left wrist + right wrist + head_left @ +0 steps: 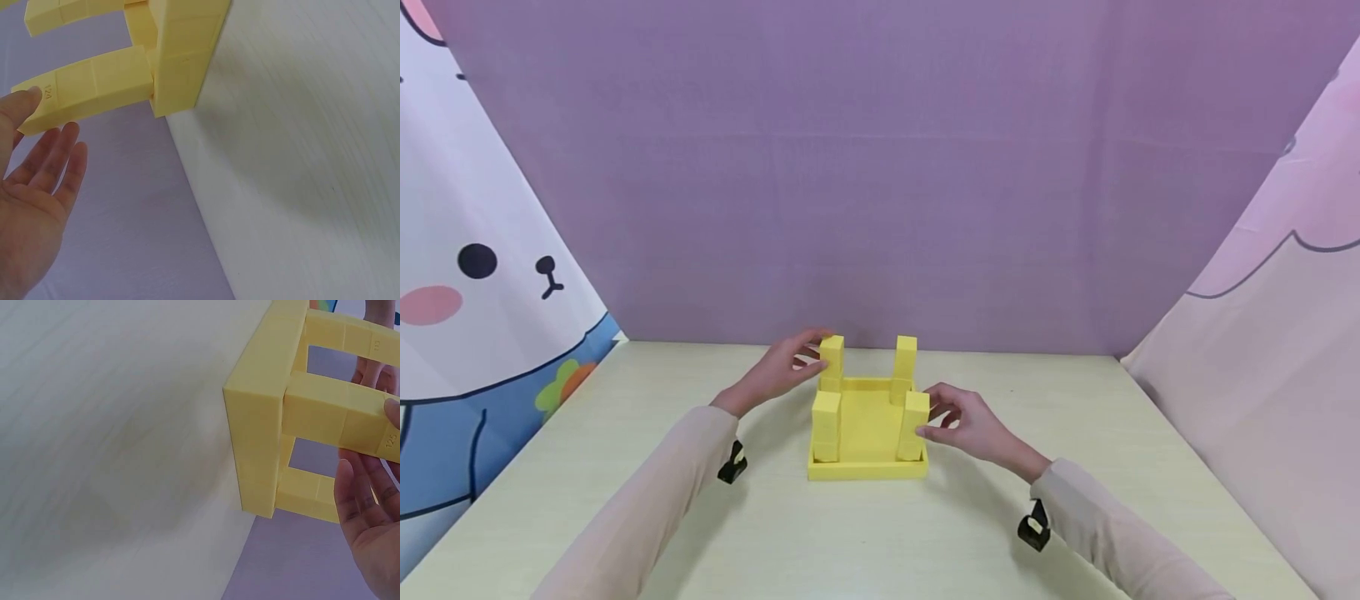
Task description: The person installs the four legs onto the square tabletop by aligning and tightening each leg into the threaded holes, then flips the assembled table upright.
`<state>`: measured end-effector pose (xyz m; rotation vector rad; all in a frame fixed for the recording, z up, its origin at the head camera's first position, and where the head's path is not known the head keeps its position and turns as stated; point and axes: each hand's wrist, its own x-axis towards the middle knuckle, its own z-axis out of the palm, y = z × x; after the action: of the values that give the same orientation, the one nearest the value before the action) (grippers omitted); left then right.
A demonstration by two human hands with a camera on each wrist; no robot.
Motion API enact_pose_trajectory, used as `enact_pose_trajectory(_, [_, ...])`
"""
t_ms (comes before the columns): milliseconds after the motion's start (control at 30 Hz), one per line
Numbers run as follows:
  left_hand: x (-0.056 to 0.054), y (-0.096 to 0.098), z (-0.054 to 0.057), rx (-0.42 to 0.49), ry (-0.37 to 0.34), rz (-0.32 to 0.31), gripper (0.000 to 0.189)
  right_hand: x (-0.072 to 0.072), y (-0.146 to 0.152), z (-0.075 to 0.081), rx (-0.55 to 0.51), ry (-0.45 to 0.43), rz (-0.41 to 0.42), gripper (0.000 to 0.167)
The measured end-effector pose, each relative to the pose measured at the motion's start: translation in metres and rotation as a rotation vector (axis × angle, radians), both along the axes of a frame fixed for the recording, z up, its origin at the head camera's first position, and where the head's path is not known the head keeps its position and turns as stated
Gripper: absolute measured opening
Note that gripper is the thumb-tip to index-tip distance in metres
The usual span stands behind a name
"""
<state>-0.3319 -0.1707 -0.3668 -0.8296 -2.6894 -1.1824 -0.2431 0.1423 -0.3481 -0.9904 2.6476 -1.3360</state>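
Note:
A shallow square yellow tray sits on the table with a tall stack of yellow blocks upright at each corner. My left hand pinches the top of the far left stack from its left side. In the left wrist view the thumb lies by the number 124 on that stack's top block. At the near right stack, my right hand grips the upper part between thumb and fingers. The right wrist view shows 125 on its top block. The near left stack and far right stack stand untouched.
The pale wooden table reaches back to a purple cloth backdrop. Cartoon-printed cloth hangs at the left, and pink printed cloth at the right. Black wrist mounts hang under both sleeves.

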Motion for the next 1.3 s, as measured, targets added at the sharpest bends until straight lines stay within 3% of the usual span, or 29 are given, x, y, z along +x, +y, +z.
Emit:
enact_pose_trajectory(300, [0.01,-0.007,0.001,0.012,0.063,0.01,0.045,0.001,-0.003,-0.001,-0.025,0.012,0.005,0.034])
enact_pose_trajectory(567, [0.024,-0.013,0.003,0.075,0.052,0.009,0.043,0.002,-0.006,0.002,-0.016,0.01,-0.015,0.035])
enact_pose_trajectory(667, [0.032,-0.014,0.003,0.097,0.055,-0.013,0.042,-0.001,-0.006,0.002,-0.026,0.011,-0.025,0.036])
enact_pose_trajectory(800, [0.041,-0.014,0.005,0.112,0.058,-0.037,0.042,-0.014,-0.002,-0.009,-0.044,0.014,-0.039,0.037])
enact_pose_trajectory(967, [0.051,-0.013,0.005,0.139,-0.001,-0.048,0.041,-0.026,0.003,-0.019,-0.059,0.022,-0.065,0.038])
enact_pose_trajectory(1300, [0.061,-0.016,-0.006,0.168,-0.119,-0.042,0.042,-0.032,0.001,-0.017,-0.11,0.008,-0.068,0.037])
